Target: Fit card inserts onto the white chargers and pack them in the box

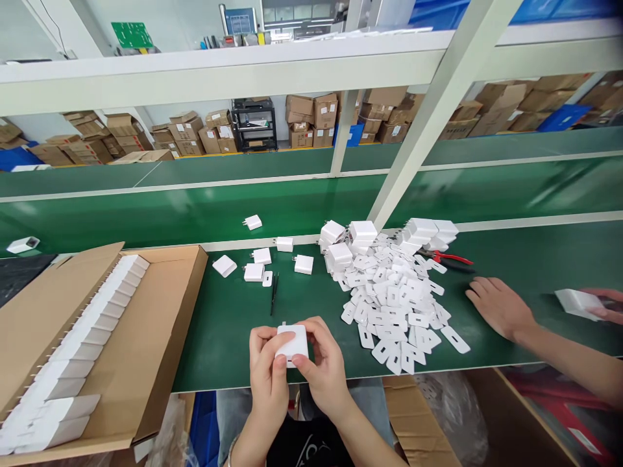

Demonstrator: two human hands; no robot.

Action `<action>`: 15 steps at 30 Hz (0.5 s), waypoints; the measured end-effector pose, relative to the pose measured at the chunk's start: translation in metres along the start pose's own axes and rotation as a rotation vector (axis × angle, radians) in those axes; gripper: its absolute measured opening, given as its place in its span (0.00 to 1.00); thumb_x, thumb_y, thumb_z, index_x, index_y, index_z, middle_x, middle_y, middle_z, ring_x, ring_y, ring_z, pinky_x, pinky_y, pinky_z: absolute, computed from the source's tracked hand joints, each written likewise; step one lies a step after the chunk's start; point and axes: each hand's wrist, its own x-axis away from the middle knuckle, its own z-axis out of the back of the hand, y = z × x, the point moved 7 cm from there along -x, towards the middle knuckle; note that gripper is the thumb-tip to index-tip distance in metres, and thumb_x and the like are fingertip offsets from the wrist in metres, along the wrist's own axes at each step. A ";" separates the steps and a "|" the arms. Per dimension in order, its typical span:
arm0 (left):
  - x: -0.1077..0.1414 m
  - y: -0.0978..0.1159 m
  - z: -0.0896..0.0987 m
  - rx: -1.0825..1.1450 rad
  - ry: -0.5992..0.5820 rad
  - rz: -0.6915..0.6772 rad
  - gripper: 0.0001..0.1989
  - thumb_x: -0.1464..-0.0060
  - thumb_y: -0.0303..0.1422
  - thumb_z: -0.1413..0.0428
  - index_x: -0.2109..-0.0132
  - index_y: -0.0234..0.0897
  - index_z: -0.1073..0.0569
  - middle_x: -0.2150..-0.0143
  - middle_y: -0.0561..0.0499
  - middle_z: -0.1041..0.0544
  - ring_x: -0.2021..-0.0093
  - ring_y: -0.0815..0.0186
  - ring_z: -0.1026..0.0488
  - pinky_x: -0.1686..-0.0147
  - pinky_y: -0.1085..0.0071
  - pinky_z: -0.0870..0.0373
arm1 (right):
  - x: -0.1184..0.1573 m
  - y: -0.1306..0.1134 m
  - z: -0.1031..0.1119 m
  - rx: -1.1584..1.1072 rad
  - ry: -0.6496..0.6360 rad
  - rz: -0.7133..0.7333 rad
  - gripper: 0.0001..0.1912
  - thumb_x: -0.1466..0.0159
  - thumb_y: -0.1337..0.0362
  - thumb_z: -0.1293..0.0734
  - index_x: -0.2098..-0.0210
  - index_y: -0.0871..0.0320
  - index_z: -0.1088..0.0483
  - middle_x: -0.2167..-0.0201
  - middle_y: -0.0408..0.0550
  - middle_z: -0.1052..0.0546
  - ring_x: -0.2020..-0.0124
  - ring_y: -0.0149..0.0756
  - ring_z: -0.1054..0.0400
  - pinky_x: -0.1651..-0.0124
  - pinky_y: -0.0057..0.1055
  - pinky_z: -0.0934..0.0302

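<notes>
Two hands on one small white charger (292,342), right at the near edge of the green table (219,337), close to my body. My left hand (267,370) cups it from the left with the thumb pressed on its near face; my right hand (322,370) closes in from the right, fingers curled over the far corner. So both sets of fingers are narrow and wrapped on the charger, holding it just above the table. A small stub shows at its top edge, probably the prongs.

To my right lies a heap of white stickers (399,305), flat die-cut pieces spilling toward the near edge, with more chargers (363,232) stacked at the far side of the heap. Loose chargers (254,272) sit farther out in front of me, and black tweezers (274,293) lie just beyond my hands. On the left, an open cardboard box (146,363) holds a long row of white chargers.

My judgement: I should keep both thumbs flat on the face and press evenly from the middle outward, keep the charger square between the palms and not let it twist.

On the far right another person's hand (499,308) rests flat on the table, near red-handled pliers (450,259).
</notes>
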 end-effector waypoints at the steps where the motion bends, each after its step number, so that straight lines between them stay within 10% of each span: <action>1: 0.000 -0.001 0.000 0.015 0.002 -0.002 0.16 0.26 0.40 0.52 0.47 0.48 0.20 0.52 0.47 0.33 0.55 0.63 0.30 0.60 0.70 0.27 | 0.000 0.001 -0.001 -0.007 -0.003 0.000 0.19 0.35 0.46 0.26 0.54 0.53 0.24 0.61 0.46 0.30 0.61 0.37 0.33 0.58 0.32 0.36; 8: -0.008 -0.022 -0.002 0.202 -0.152 0.203 0.15 0.27 0.40 0.51 0.49 0.49 0.19 0.48 0.46 0.31 0.47 0.62 0.28 0.52 0.69 0.25 | -0.001 0.014 0.002 -0.047 -0.074 -0.041 0.17 0.33 0.56 0.27 0.47 0.49 0.27 0.52 0.48 0.31 0.52 0.39 0.30 0.49 0.35 0.31; 15: -0.005 -0.021 0.006 0.013 -0.350 0.374 0.29 0.33 0.41 0.43 0.29 0.48 0.38 0.31 0.41 0.33 0.34 0.51 0.32 0.35 0.52 0.32 | 0.005 0.003 -0.010 0.347 -0.246 0.162 0.26 0.35 0.69 0.28 0.39 0.44 0.32 0.45 0.50 0.36 0.50 0.39 0.30 0.50 0.36 0.29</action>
